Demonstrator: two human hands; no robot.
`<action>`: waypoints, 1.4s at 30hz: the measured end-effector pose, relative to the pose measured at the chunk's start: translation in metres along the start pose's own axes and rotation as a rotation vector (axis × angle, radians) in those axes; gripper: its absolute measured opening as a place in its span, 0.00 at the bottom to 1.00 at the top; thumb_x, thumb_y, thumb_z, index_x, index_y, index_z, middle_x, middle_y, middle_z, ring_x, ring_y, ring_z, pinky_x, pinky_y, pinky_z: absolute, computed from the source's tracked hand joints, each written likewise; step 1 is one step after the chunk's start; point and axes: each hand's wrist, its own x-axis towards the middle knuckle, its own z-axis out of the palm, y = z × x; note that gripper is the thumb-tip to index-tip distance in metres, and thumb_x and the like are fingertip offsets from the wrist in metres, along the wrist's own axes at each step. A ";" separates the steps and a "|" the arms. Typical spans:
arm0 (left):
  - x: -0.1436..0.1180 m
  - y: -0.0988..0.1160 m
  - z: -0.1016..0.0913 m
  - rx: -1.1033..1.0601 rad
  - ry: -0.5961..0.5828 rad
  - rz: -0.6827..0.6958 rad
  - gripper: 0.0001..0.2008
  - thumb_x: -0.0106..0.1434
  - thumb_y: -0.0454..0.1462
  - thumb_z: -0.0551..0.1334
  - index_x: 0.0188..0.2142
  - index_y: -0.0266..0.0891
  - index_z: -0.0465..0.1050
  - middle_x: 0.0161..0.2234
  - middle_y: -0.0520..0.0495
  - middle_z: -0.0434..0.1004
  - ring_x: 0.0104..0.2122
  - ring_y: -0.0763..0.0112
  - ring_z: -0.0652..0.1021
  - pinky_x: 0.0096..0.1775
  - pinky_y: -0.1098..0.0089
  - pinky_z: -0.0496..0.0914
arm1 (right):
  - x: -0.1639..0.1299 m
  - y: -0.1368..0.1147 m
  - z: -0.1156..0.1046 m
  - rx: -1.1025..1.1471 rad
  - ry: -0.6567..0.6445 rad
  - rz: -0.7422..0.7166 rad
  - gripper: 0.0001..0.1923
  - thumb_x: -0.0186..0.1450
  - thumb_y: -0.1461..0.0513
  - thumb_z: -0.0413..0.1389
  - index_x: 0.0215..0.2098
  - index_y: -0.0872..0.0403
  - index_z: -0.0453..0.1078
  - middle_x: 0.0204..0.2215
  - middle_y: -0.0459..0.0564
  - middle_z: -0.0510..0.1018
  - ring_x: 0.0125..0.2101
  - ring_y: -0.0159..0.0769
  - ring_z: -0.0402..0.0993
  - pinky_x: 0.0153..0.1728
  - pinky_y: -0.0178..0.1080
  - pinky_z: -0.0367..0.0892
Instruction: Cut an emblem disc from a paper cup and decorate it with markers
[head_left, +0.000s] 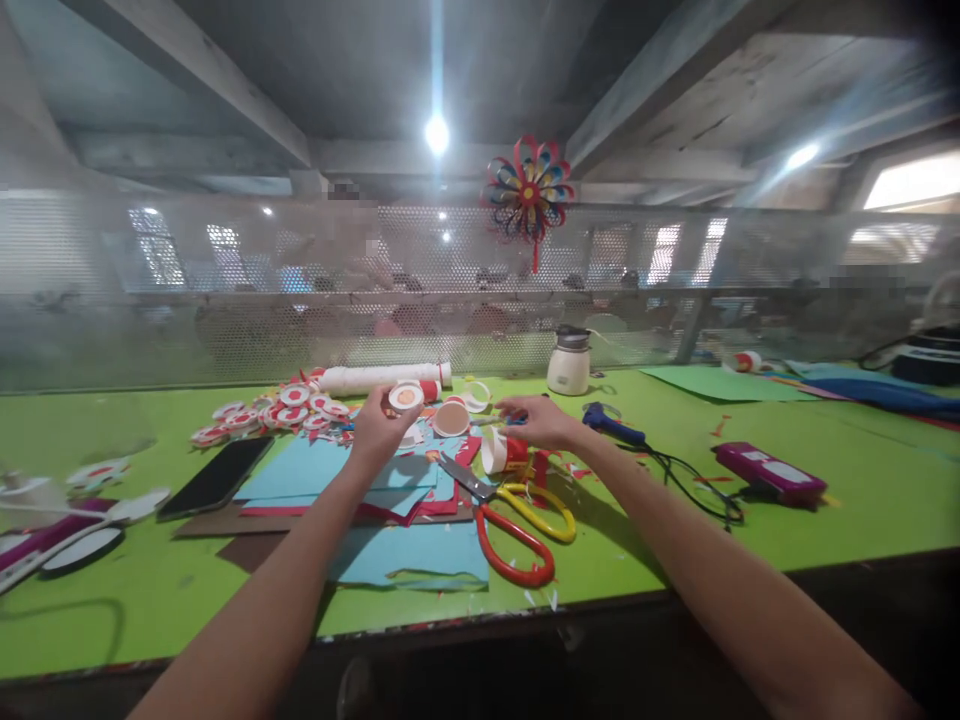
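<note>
My left hand (377,432) is closed on a round white paper-cup piece (406,396) with an orange-brown centre, held above blue paper. My right hand (546,420) has its fingers curled over a small blue item, mostly hidden, whose kind I cannot make out. Just below it a red-and-white paper cup (495,452) lies on its side. Between the hands rests another cup (451,418), its brown inside facing me. Large scissors (491,492) with one red and one yellow handle lie nearer to me, blades slightly apart.
Left of my hands are a pile of red-and-white cut cup pieces (292,400) and a black phone (216,478). Blue paper sheets (300,468) lie in the middle. A white jug (568,362), a blue-handled tool (615,425) with a cord, and a magenta box (770,473) are farther right.
</note>
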 end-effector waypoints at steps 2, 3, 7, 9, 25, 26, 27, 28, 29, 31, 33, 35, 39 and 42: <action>-0.002 0.004 0.000 0.016 0.015 0.002 0.26 0.51 0.46 0.68 0.47 0.37 0.68 0.41 0.42 0.77 0.39 0.61 0.77 0.41 0.63 0.71 | -0.006 -0.001 0.001 -0.032 -0.067 -0.042 0.17 0.66 0.58 0.58 0.51 0.55 0.70 0.47 0.53 0.76 0.45 0.41 0.74 0.47 0.50 0.69; -0.003 0.006 0.000 0.021 0.020 0.004 0.26 0.51 0.46 0.68 0.47 0.37 0.68 0.40 0.43 0.77 0.38 0.62 0.77 0.41 0.64 0.71 | -0.009 -0.002 0.003 -0.044 -0.091 -0.060 0.21 0.62 0.58 0.62 0.52 0.55 0.70 0.48 0.54 0.76 0.46 0.43 0.73 0.49 0.50 0.68; -0.004 0.010 -0.001 0.014 0.053 0.010 0.24 0.51 0.46 0.68 0.46 0.37 0.69 0.39 0.44 0.78 0.38 0.62 0.78 0.40 0.65 0.71 | -0.017 -0.005 0.014 -0.079 -0.119 -0.117 0.38 0.49 0.63 0.70 0.58 0.51 0.68 0.51 0.55 0.76 0.51 0.49 0.71 0.51 0.46 0.65; -0.002 0.008 -0.004 0.006 0.097 0.004 0.24 0.51 0.45 0.68 0.45 0.37 0.70 0.39 0.44 0.78 0.38 0.62 0.78 0.40 0.65 0.71 | -0.019 -0.006 0.020 -0.100 -0.119 -0.140 0.37 0.52 0.62 0.69 0.59 0.51 0.66 0.52 0.54 0.75 0.51 0.48 0.71 0.51 0.46 0.66; 0.006 0.001 -0.013 -0.026 0.210 -0.030 0.23 0.50 0.45 0.67 0.42 0.37 0.70 0.36 0.44 0.78 0.37 0.62 0.79 0.42 0.65 0.72 | 0.032 -0.028 0.006 -0.570 0.298 -0.014 0.20 0.68 0.57 0.56 0.57 0.54 0.65 0.56 0.55 0.69 0.51 0.45 0.70 0.50 0.54 0.67; 0.007 0.000 -0.012 -0.028 0.210 -0.030 0.23 0.50 0.45 0.67 0.43 0.37 0.70 0.37 0.44 0.78 0.38 0.62 0.79 0.42 0.65 0.71 | 0.037 -0.028 0.005 -0.605 0.290 0.006 0.20 0.68 0.57 0.55 0.56 0.54 0.65 0.55 0.55 0.70 0.51 0.45 0.70 0.49 0.53 0.68; 0.007 -0.001 -0.012 -0.028 0.212 -0.031 0.23 0.50 0.45 0.67 0.43 0.37 0.70 0.37 0.44 0.78 0.38 0.62 0.79 0.42 0.65 0.71 | 0.042 -0.027 0.005 -0.636 0.273 0.026 0.20 0.68 0.57 0.55 0.56 0.54 0.65 0.54 0.55 0.70 0.50 0.44 0.71 0.49 0.52 0.69; 0.007 -0.002 -0.012 -0.025 0.215 -0.032 0.23 0.50 0.45 0.67 0.43 0.37 0.70 0.37 0.44 0.78 0.38 0.62 0.79 0.42 0.65 0.71 | 0.046 -0.024 0.006 -0.662 0.248 0.044 0.19 0.68 0.57 0.55 0.56 0.54 0.65 0.54 0.55 0.70 0.49 0.44 0.71 0.48 0.52 0.69; 0.007 -0.003 -0.012 -0.020 0.218 -0.034 0.23 0.50 0.44 0.67 0.43 0.37 0.70 0.37 0.44 0.78 0.38 0.62 0.78 0.42 0.65 0.71 | 0.050 -0.021 0.007 -0.683 0.216 0.060 0.19 0.68 0.57 0.55 0.55 0.55 0.66 0.53 0.55 0.71 0.49 0.43 0.72 0.47 0.51 0.70; 0.007 -0.003 -0.012 -0.009 0.218 -0.040 0.22 0.50 0.44 0.67 0.43 0.37 0.70 0.36 0.45 0.78 0.37 0.63 0.78 0.42 0.65 0.71 | 0.054 -0.014 0.009 -0.708 0.143 0.090 0.18 0.68 0.57 0.55 0.54 0.55 0.66 0.52 0.54 0.72 0.47 0.42 0.73 0.46 0.50 0.71; 0.006 -0.003 -0.011 0.005 0.206 -0.044 0.21 0.50 0.44 0.67 0.42 0.37 0.71 0.36 0.46 0.78 0.36 0.63 0.78 0.42 0.64 0.71 | 0.057 -0.006 0.010 -0.713 0.084 0.113 0.17 0.68 0.57 0.55 0.54 0.55 0.67 0.51 0.54 0.72 0.46 0.42 0.73 0.45 0.49 0.71; 0.006 -0.003 -0.009 0.021 0.192 -0.041 0.21 0.49 0.45 0.67 0.41 0.37 0.71 0.36 0.45 0.77 0.37 0.62 0.77 0.43 0.63 0.71 | 0.058 -0.002 0.008 -0.709 0.063 0.128 0.18 0.68 0.57 0.55 0.54 0.55 0.67 0.51 0.54 0.72 0.46 0.41 0.73 0.45 0.49 0.71; 0.005 -0.003 -0.007 0.045 0.164 -0.030 0.21 0.50 0.47 0.67 0.40 0.36 0.73 0.38 0.44 0.76 0.39 0.60 0.76 0.46 0.61 0.70 | 0.057 0.000 -0.002 -0.700 0.095 0.153 0.17 0.69 0.57 0.54 0.54 0.54 0.67 0.51 0.54 0.72 0.46 0.41 0.73 0.45 0.49 0.71; 0.003 -0.001 -0.006 0.056 0.146 -0.033 0.22 0.50 0.47 0.67 0.40 0.35 0.73 0.39 0.42 0.75 0.40 0.59 0.76 0.47 0.60 0.69 | 0.055 -0.001 -0.011 -0.703 0.099 0.189 0.16 0.69 0.57 0.54 0.53 0.54 0.68 0.51 0.54 0.73 0.46 0.40 0.73 0.45 0.48 0.71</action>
